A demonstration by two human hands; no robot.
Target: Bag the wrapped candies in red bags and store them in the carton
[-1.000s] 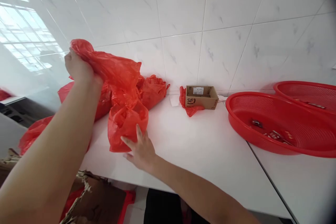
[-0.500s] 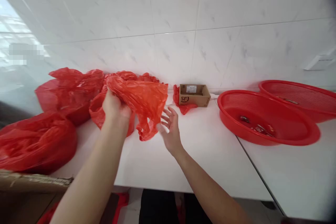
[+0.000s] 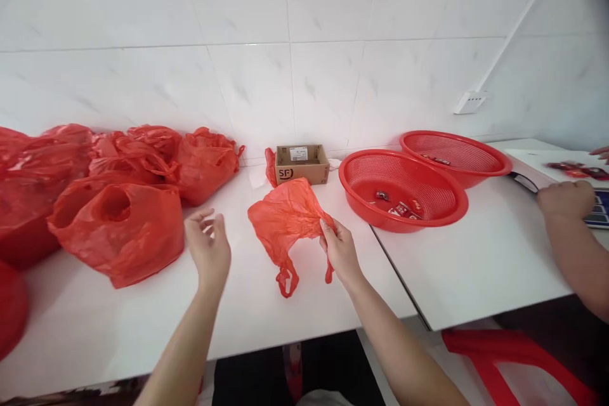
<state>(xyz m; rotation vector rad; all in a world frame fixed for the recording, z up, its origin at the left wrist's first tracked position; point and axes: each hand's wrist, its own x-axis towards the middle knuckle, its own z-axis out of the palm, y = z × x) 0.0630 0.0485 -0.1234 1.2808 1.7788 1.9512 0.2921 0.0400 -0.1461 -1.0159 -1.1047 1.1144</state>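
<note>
My right hand (image 3: 341, 250) pinches one side of a thin red plastic bag (image 3: 288, 216). The bag hangs limp and crumpled above the white table, a looped handle dangling at its lower left. Holding nothing, my left hand (image 3: 208, 246) is raised with its fingers loosely curled and apart. Just left of it stands a filled red plastic bag (image 3: 137, 228) with a gathered, open top; what it contains is hidden.
More filled red bags (image 3: 207, 162) line the wall at left. Behind the held bag is a small cardboard box (image 3: 309, 171). To the right, two red plastic baskets (image 3: 349, 187) contain a few small packets. At far right, a co-worker's hand (image 3: 568, 200) rests beside a scale-like device (image 3: 600, 209).
The red bag has passed from my left hand to my right, which has closed on it. My left hand has let go and come away. The view has swung right, showing a co-worker's hands.
</note>
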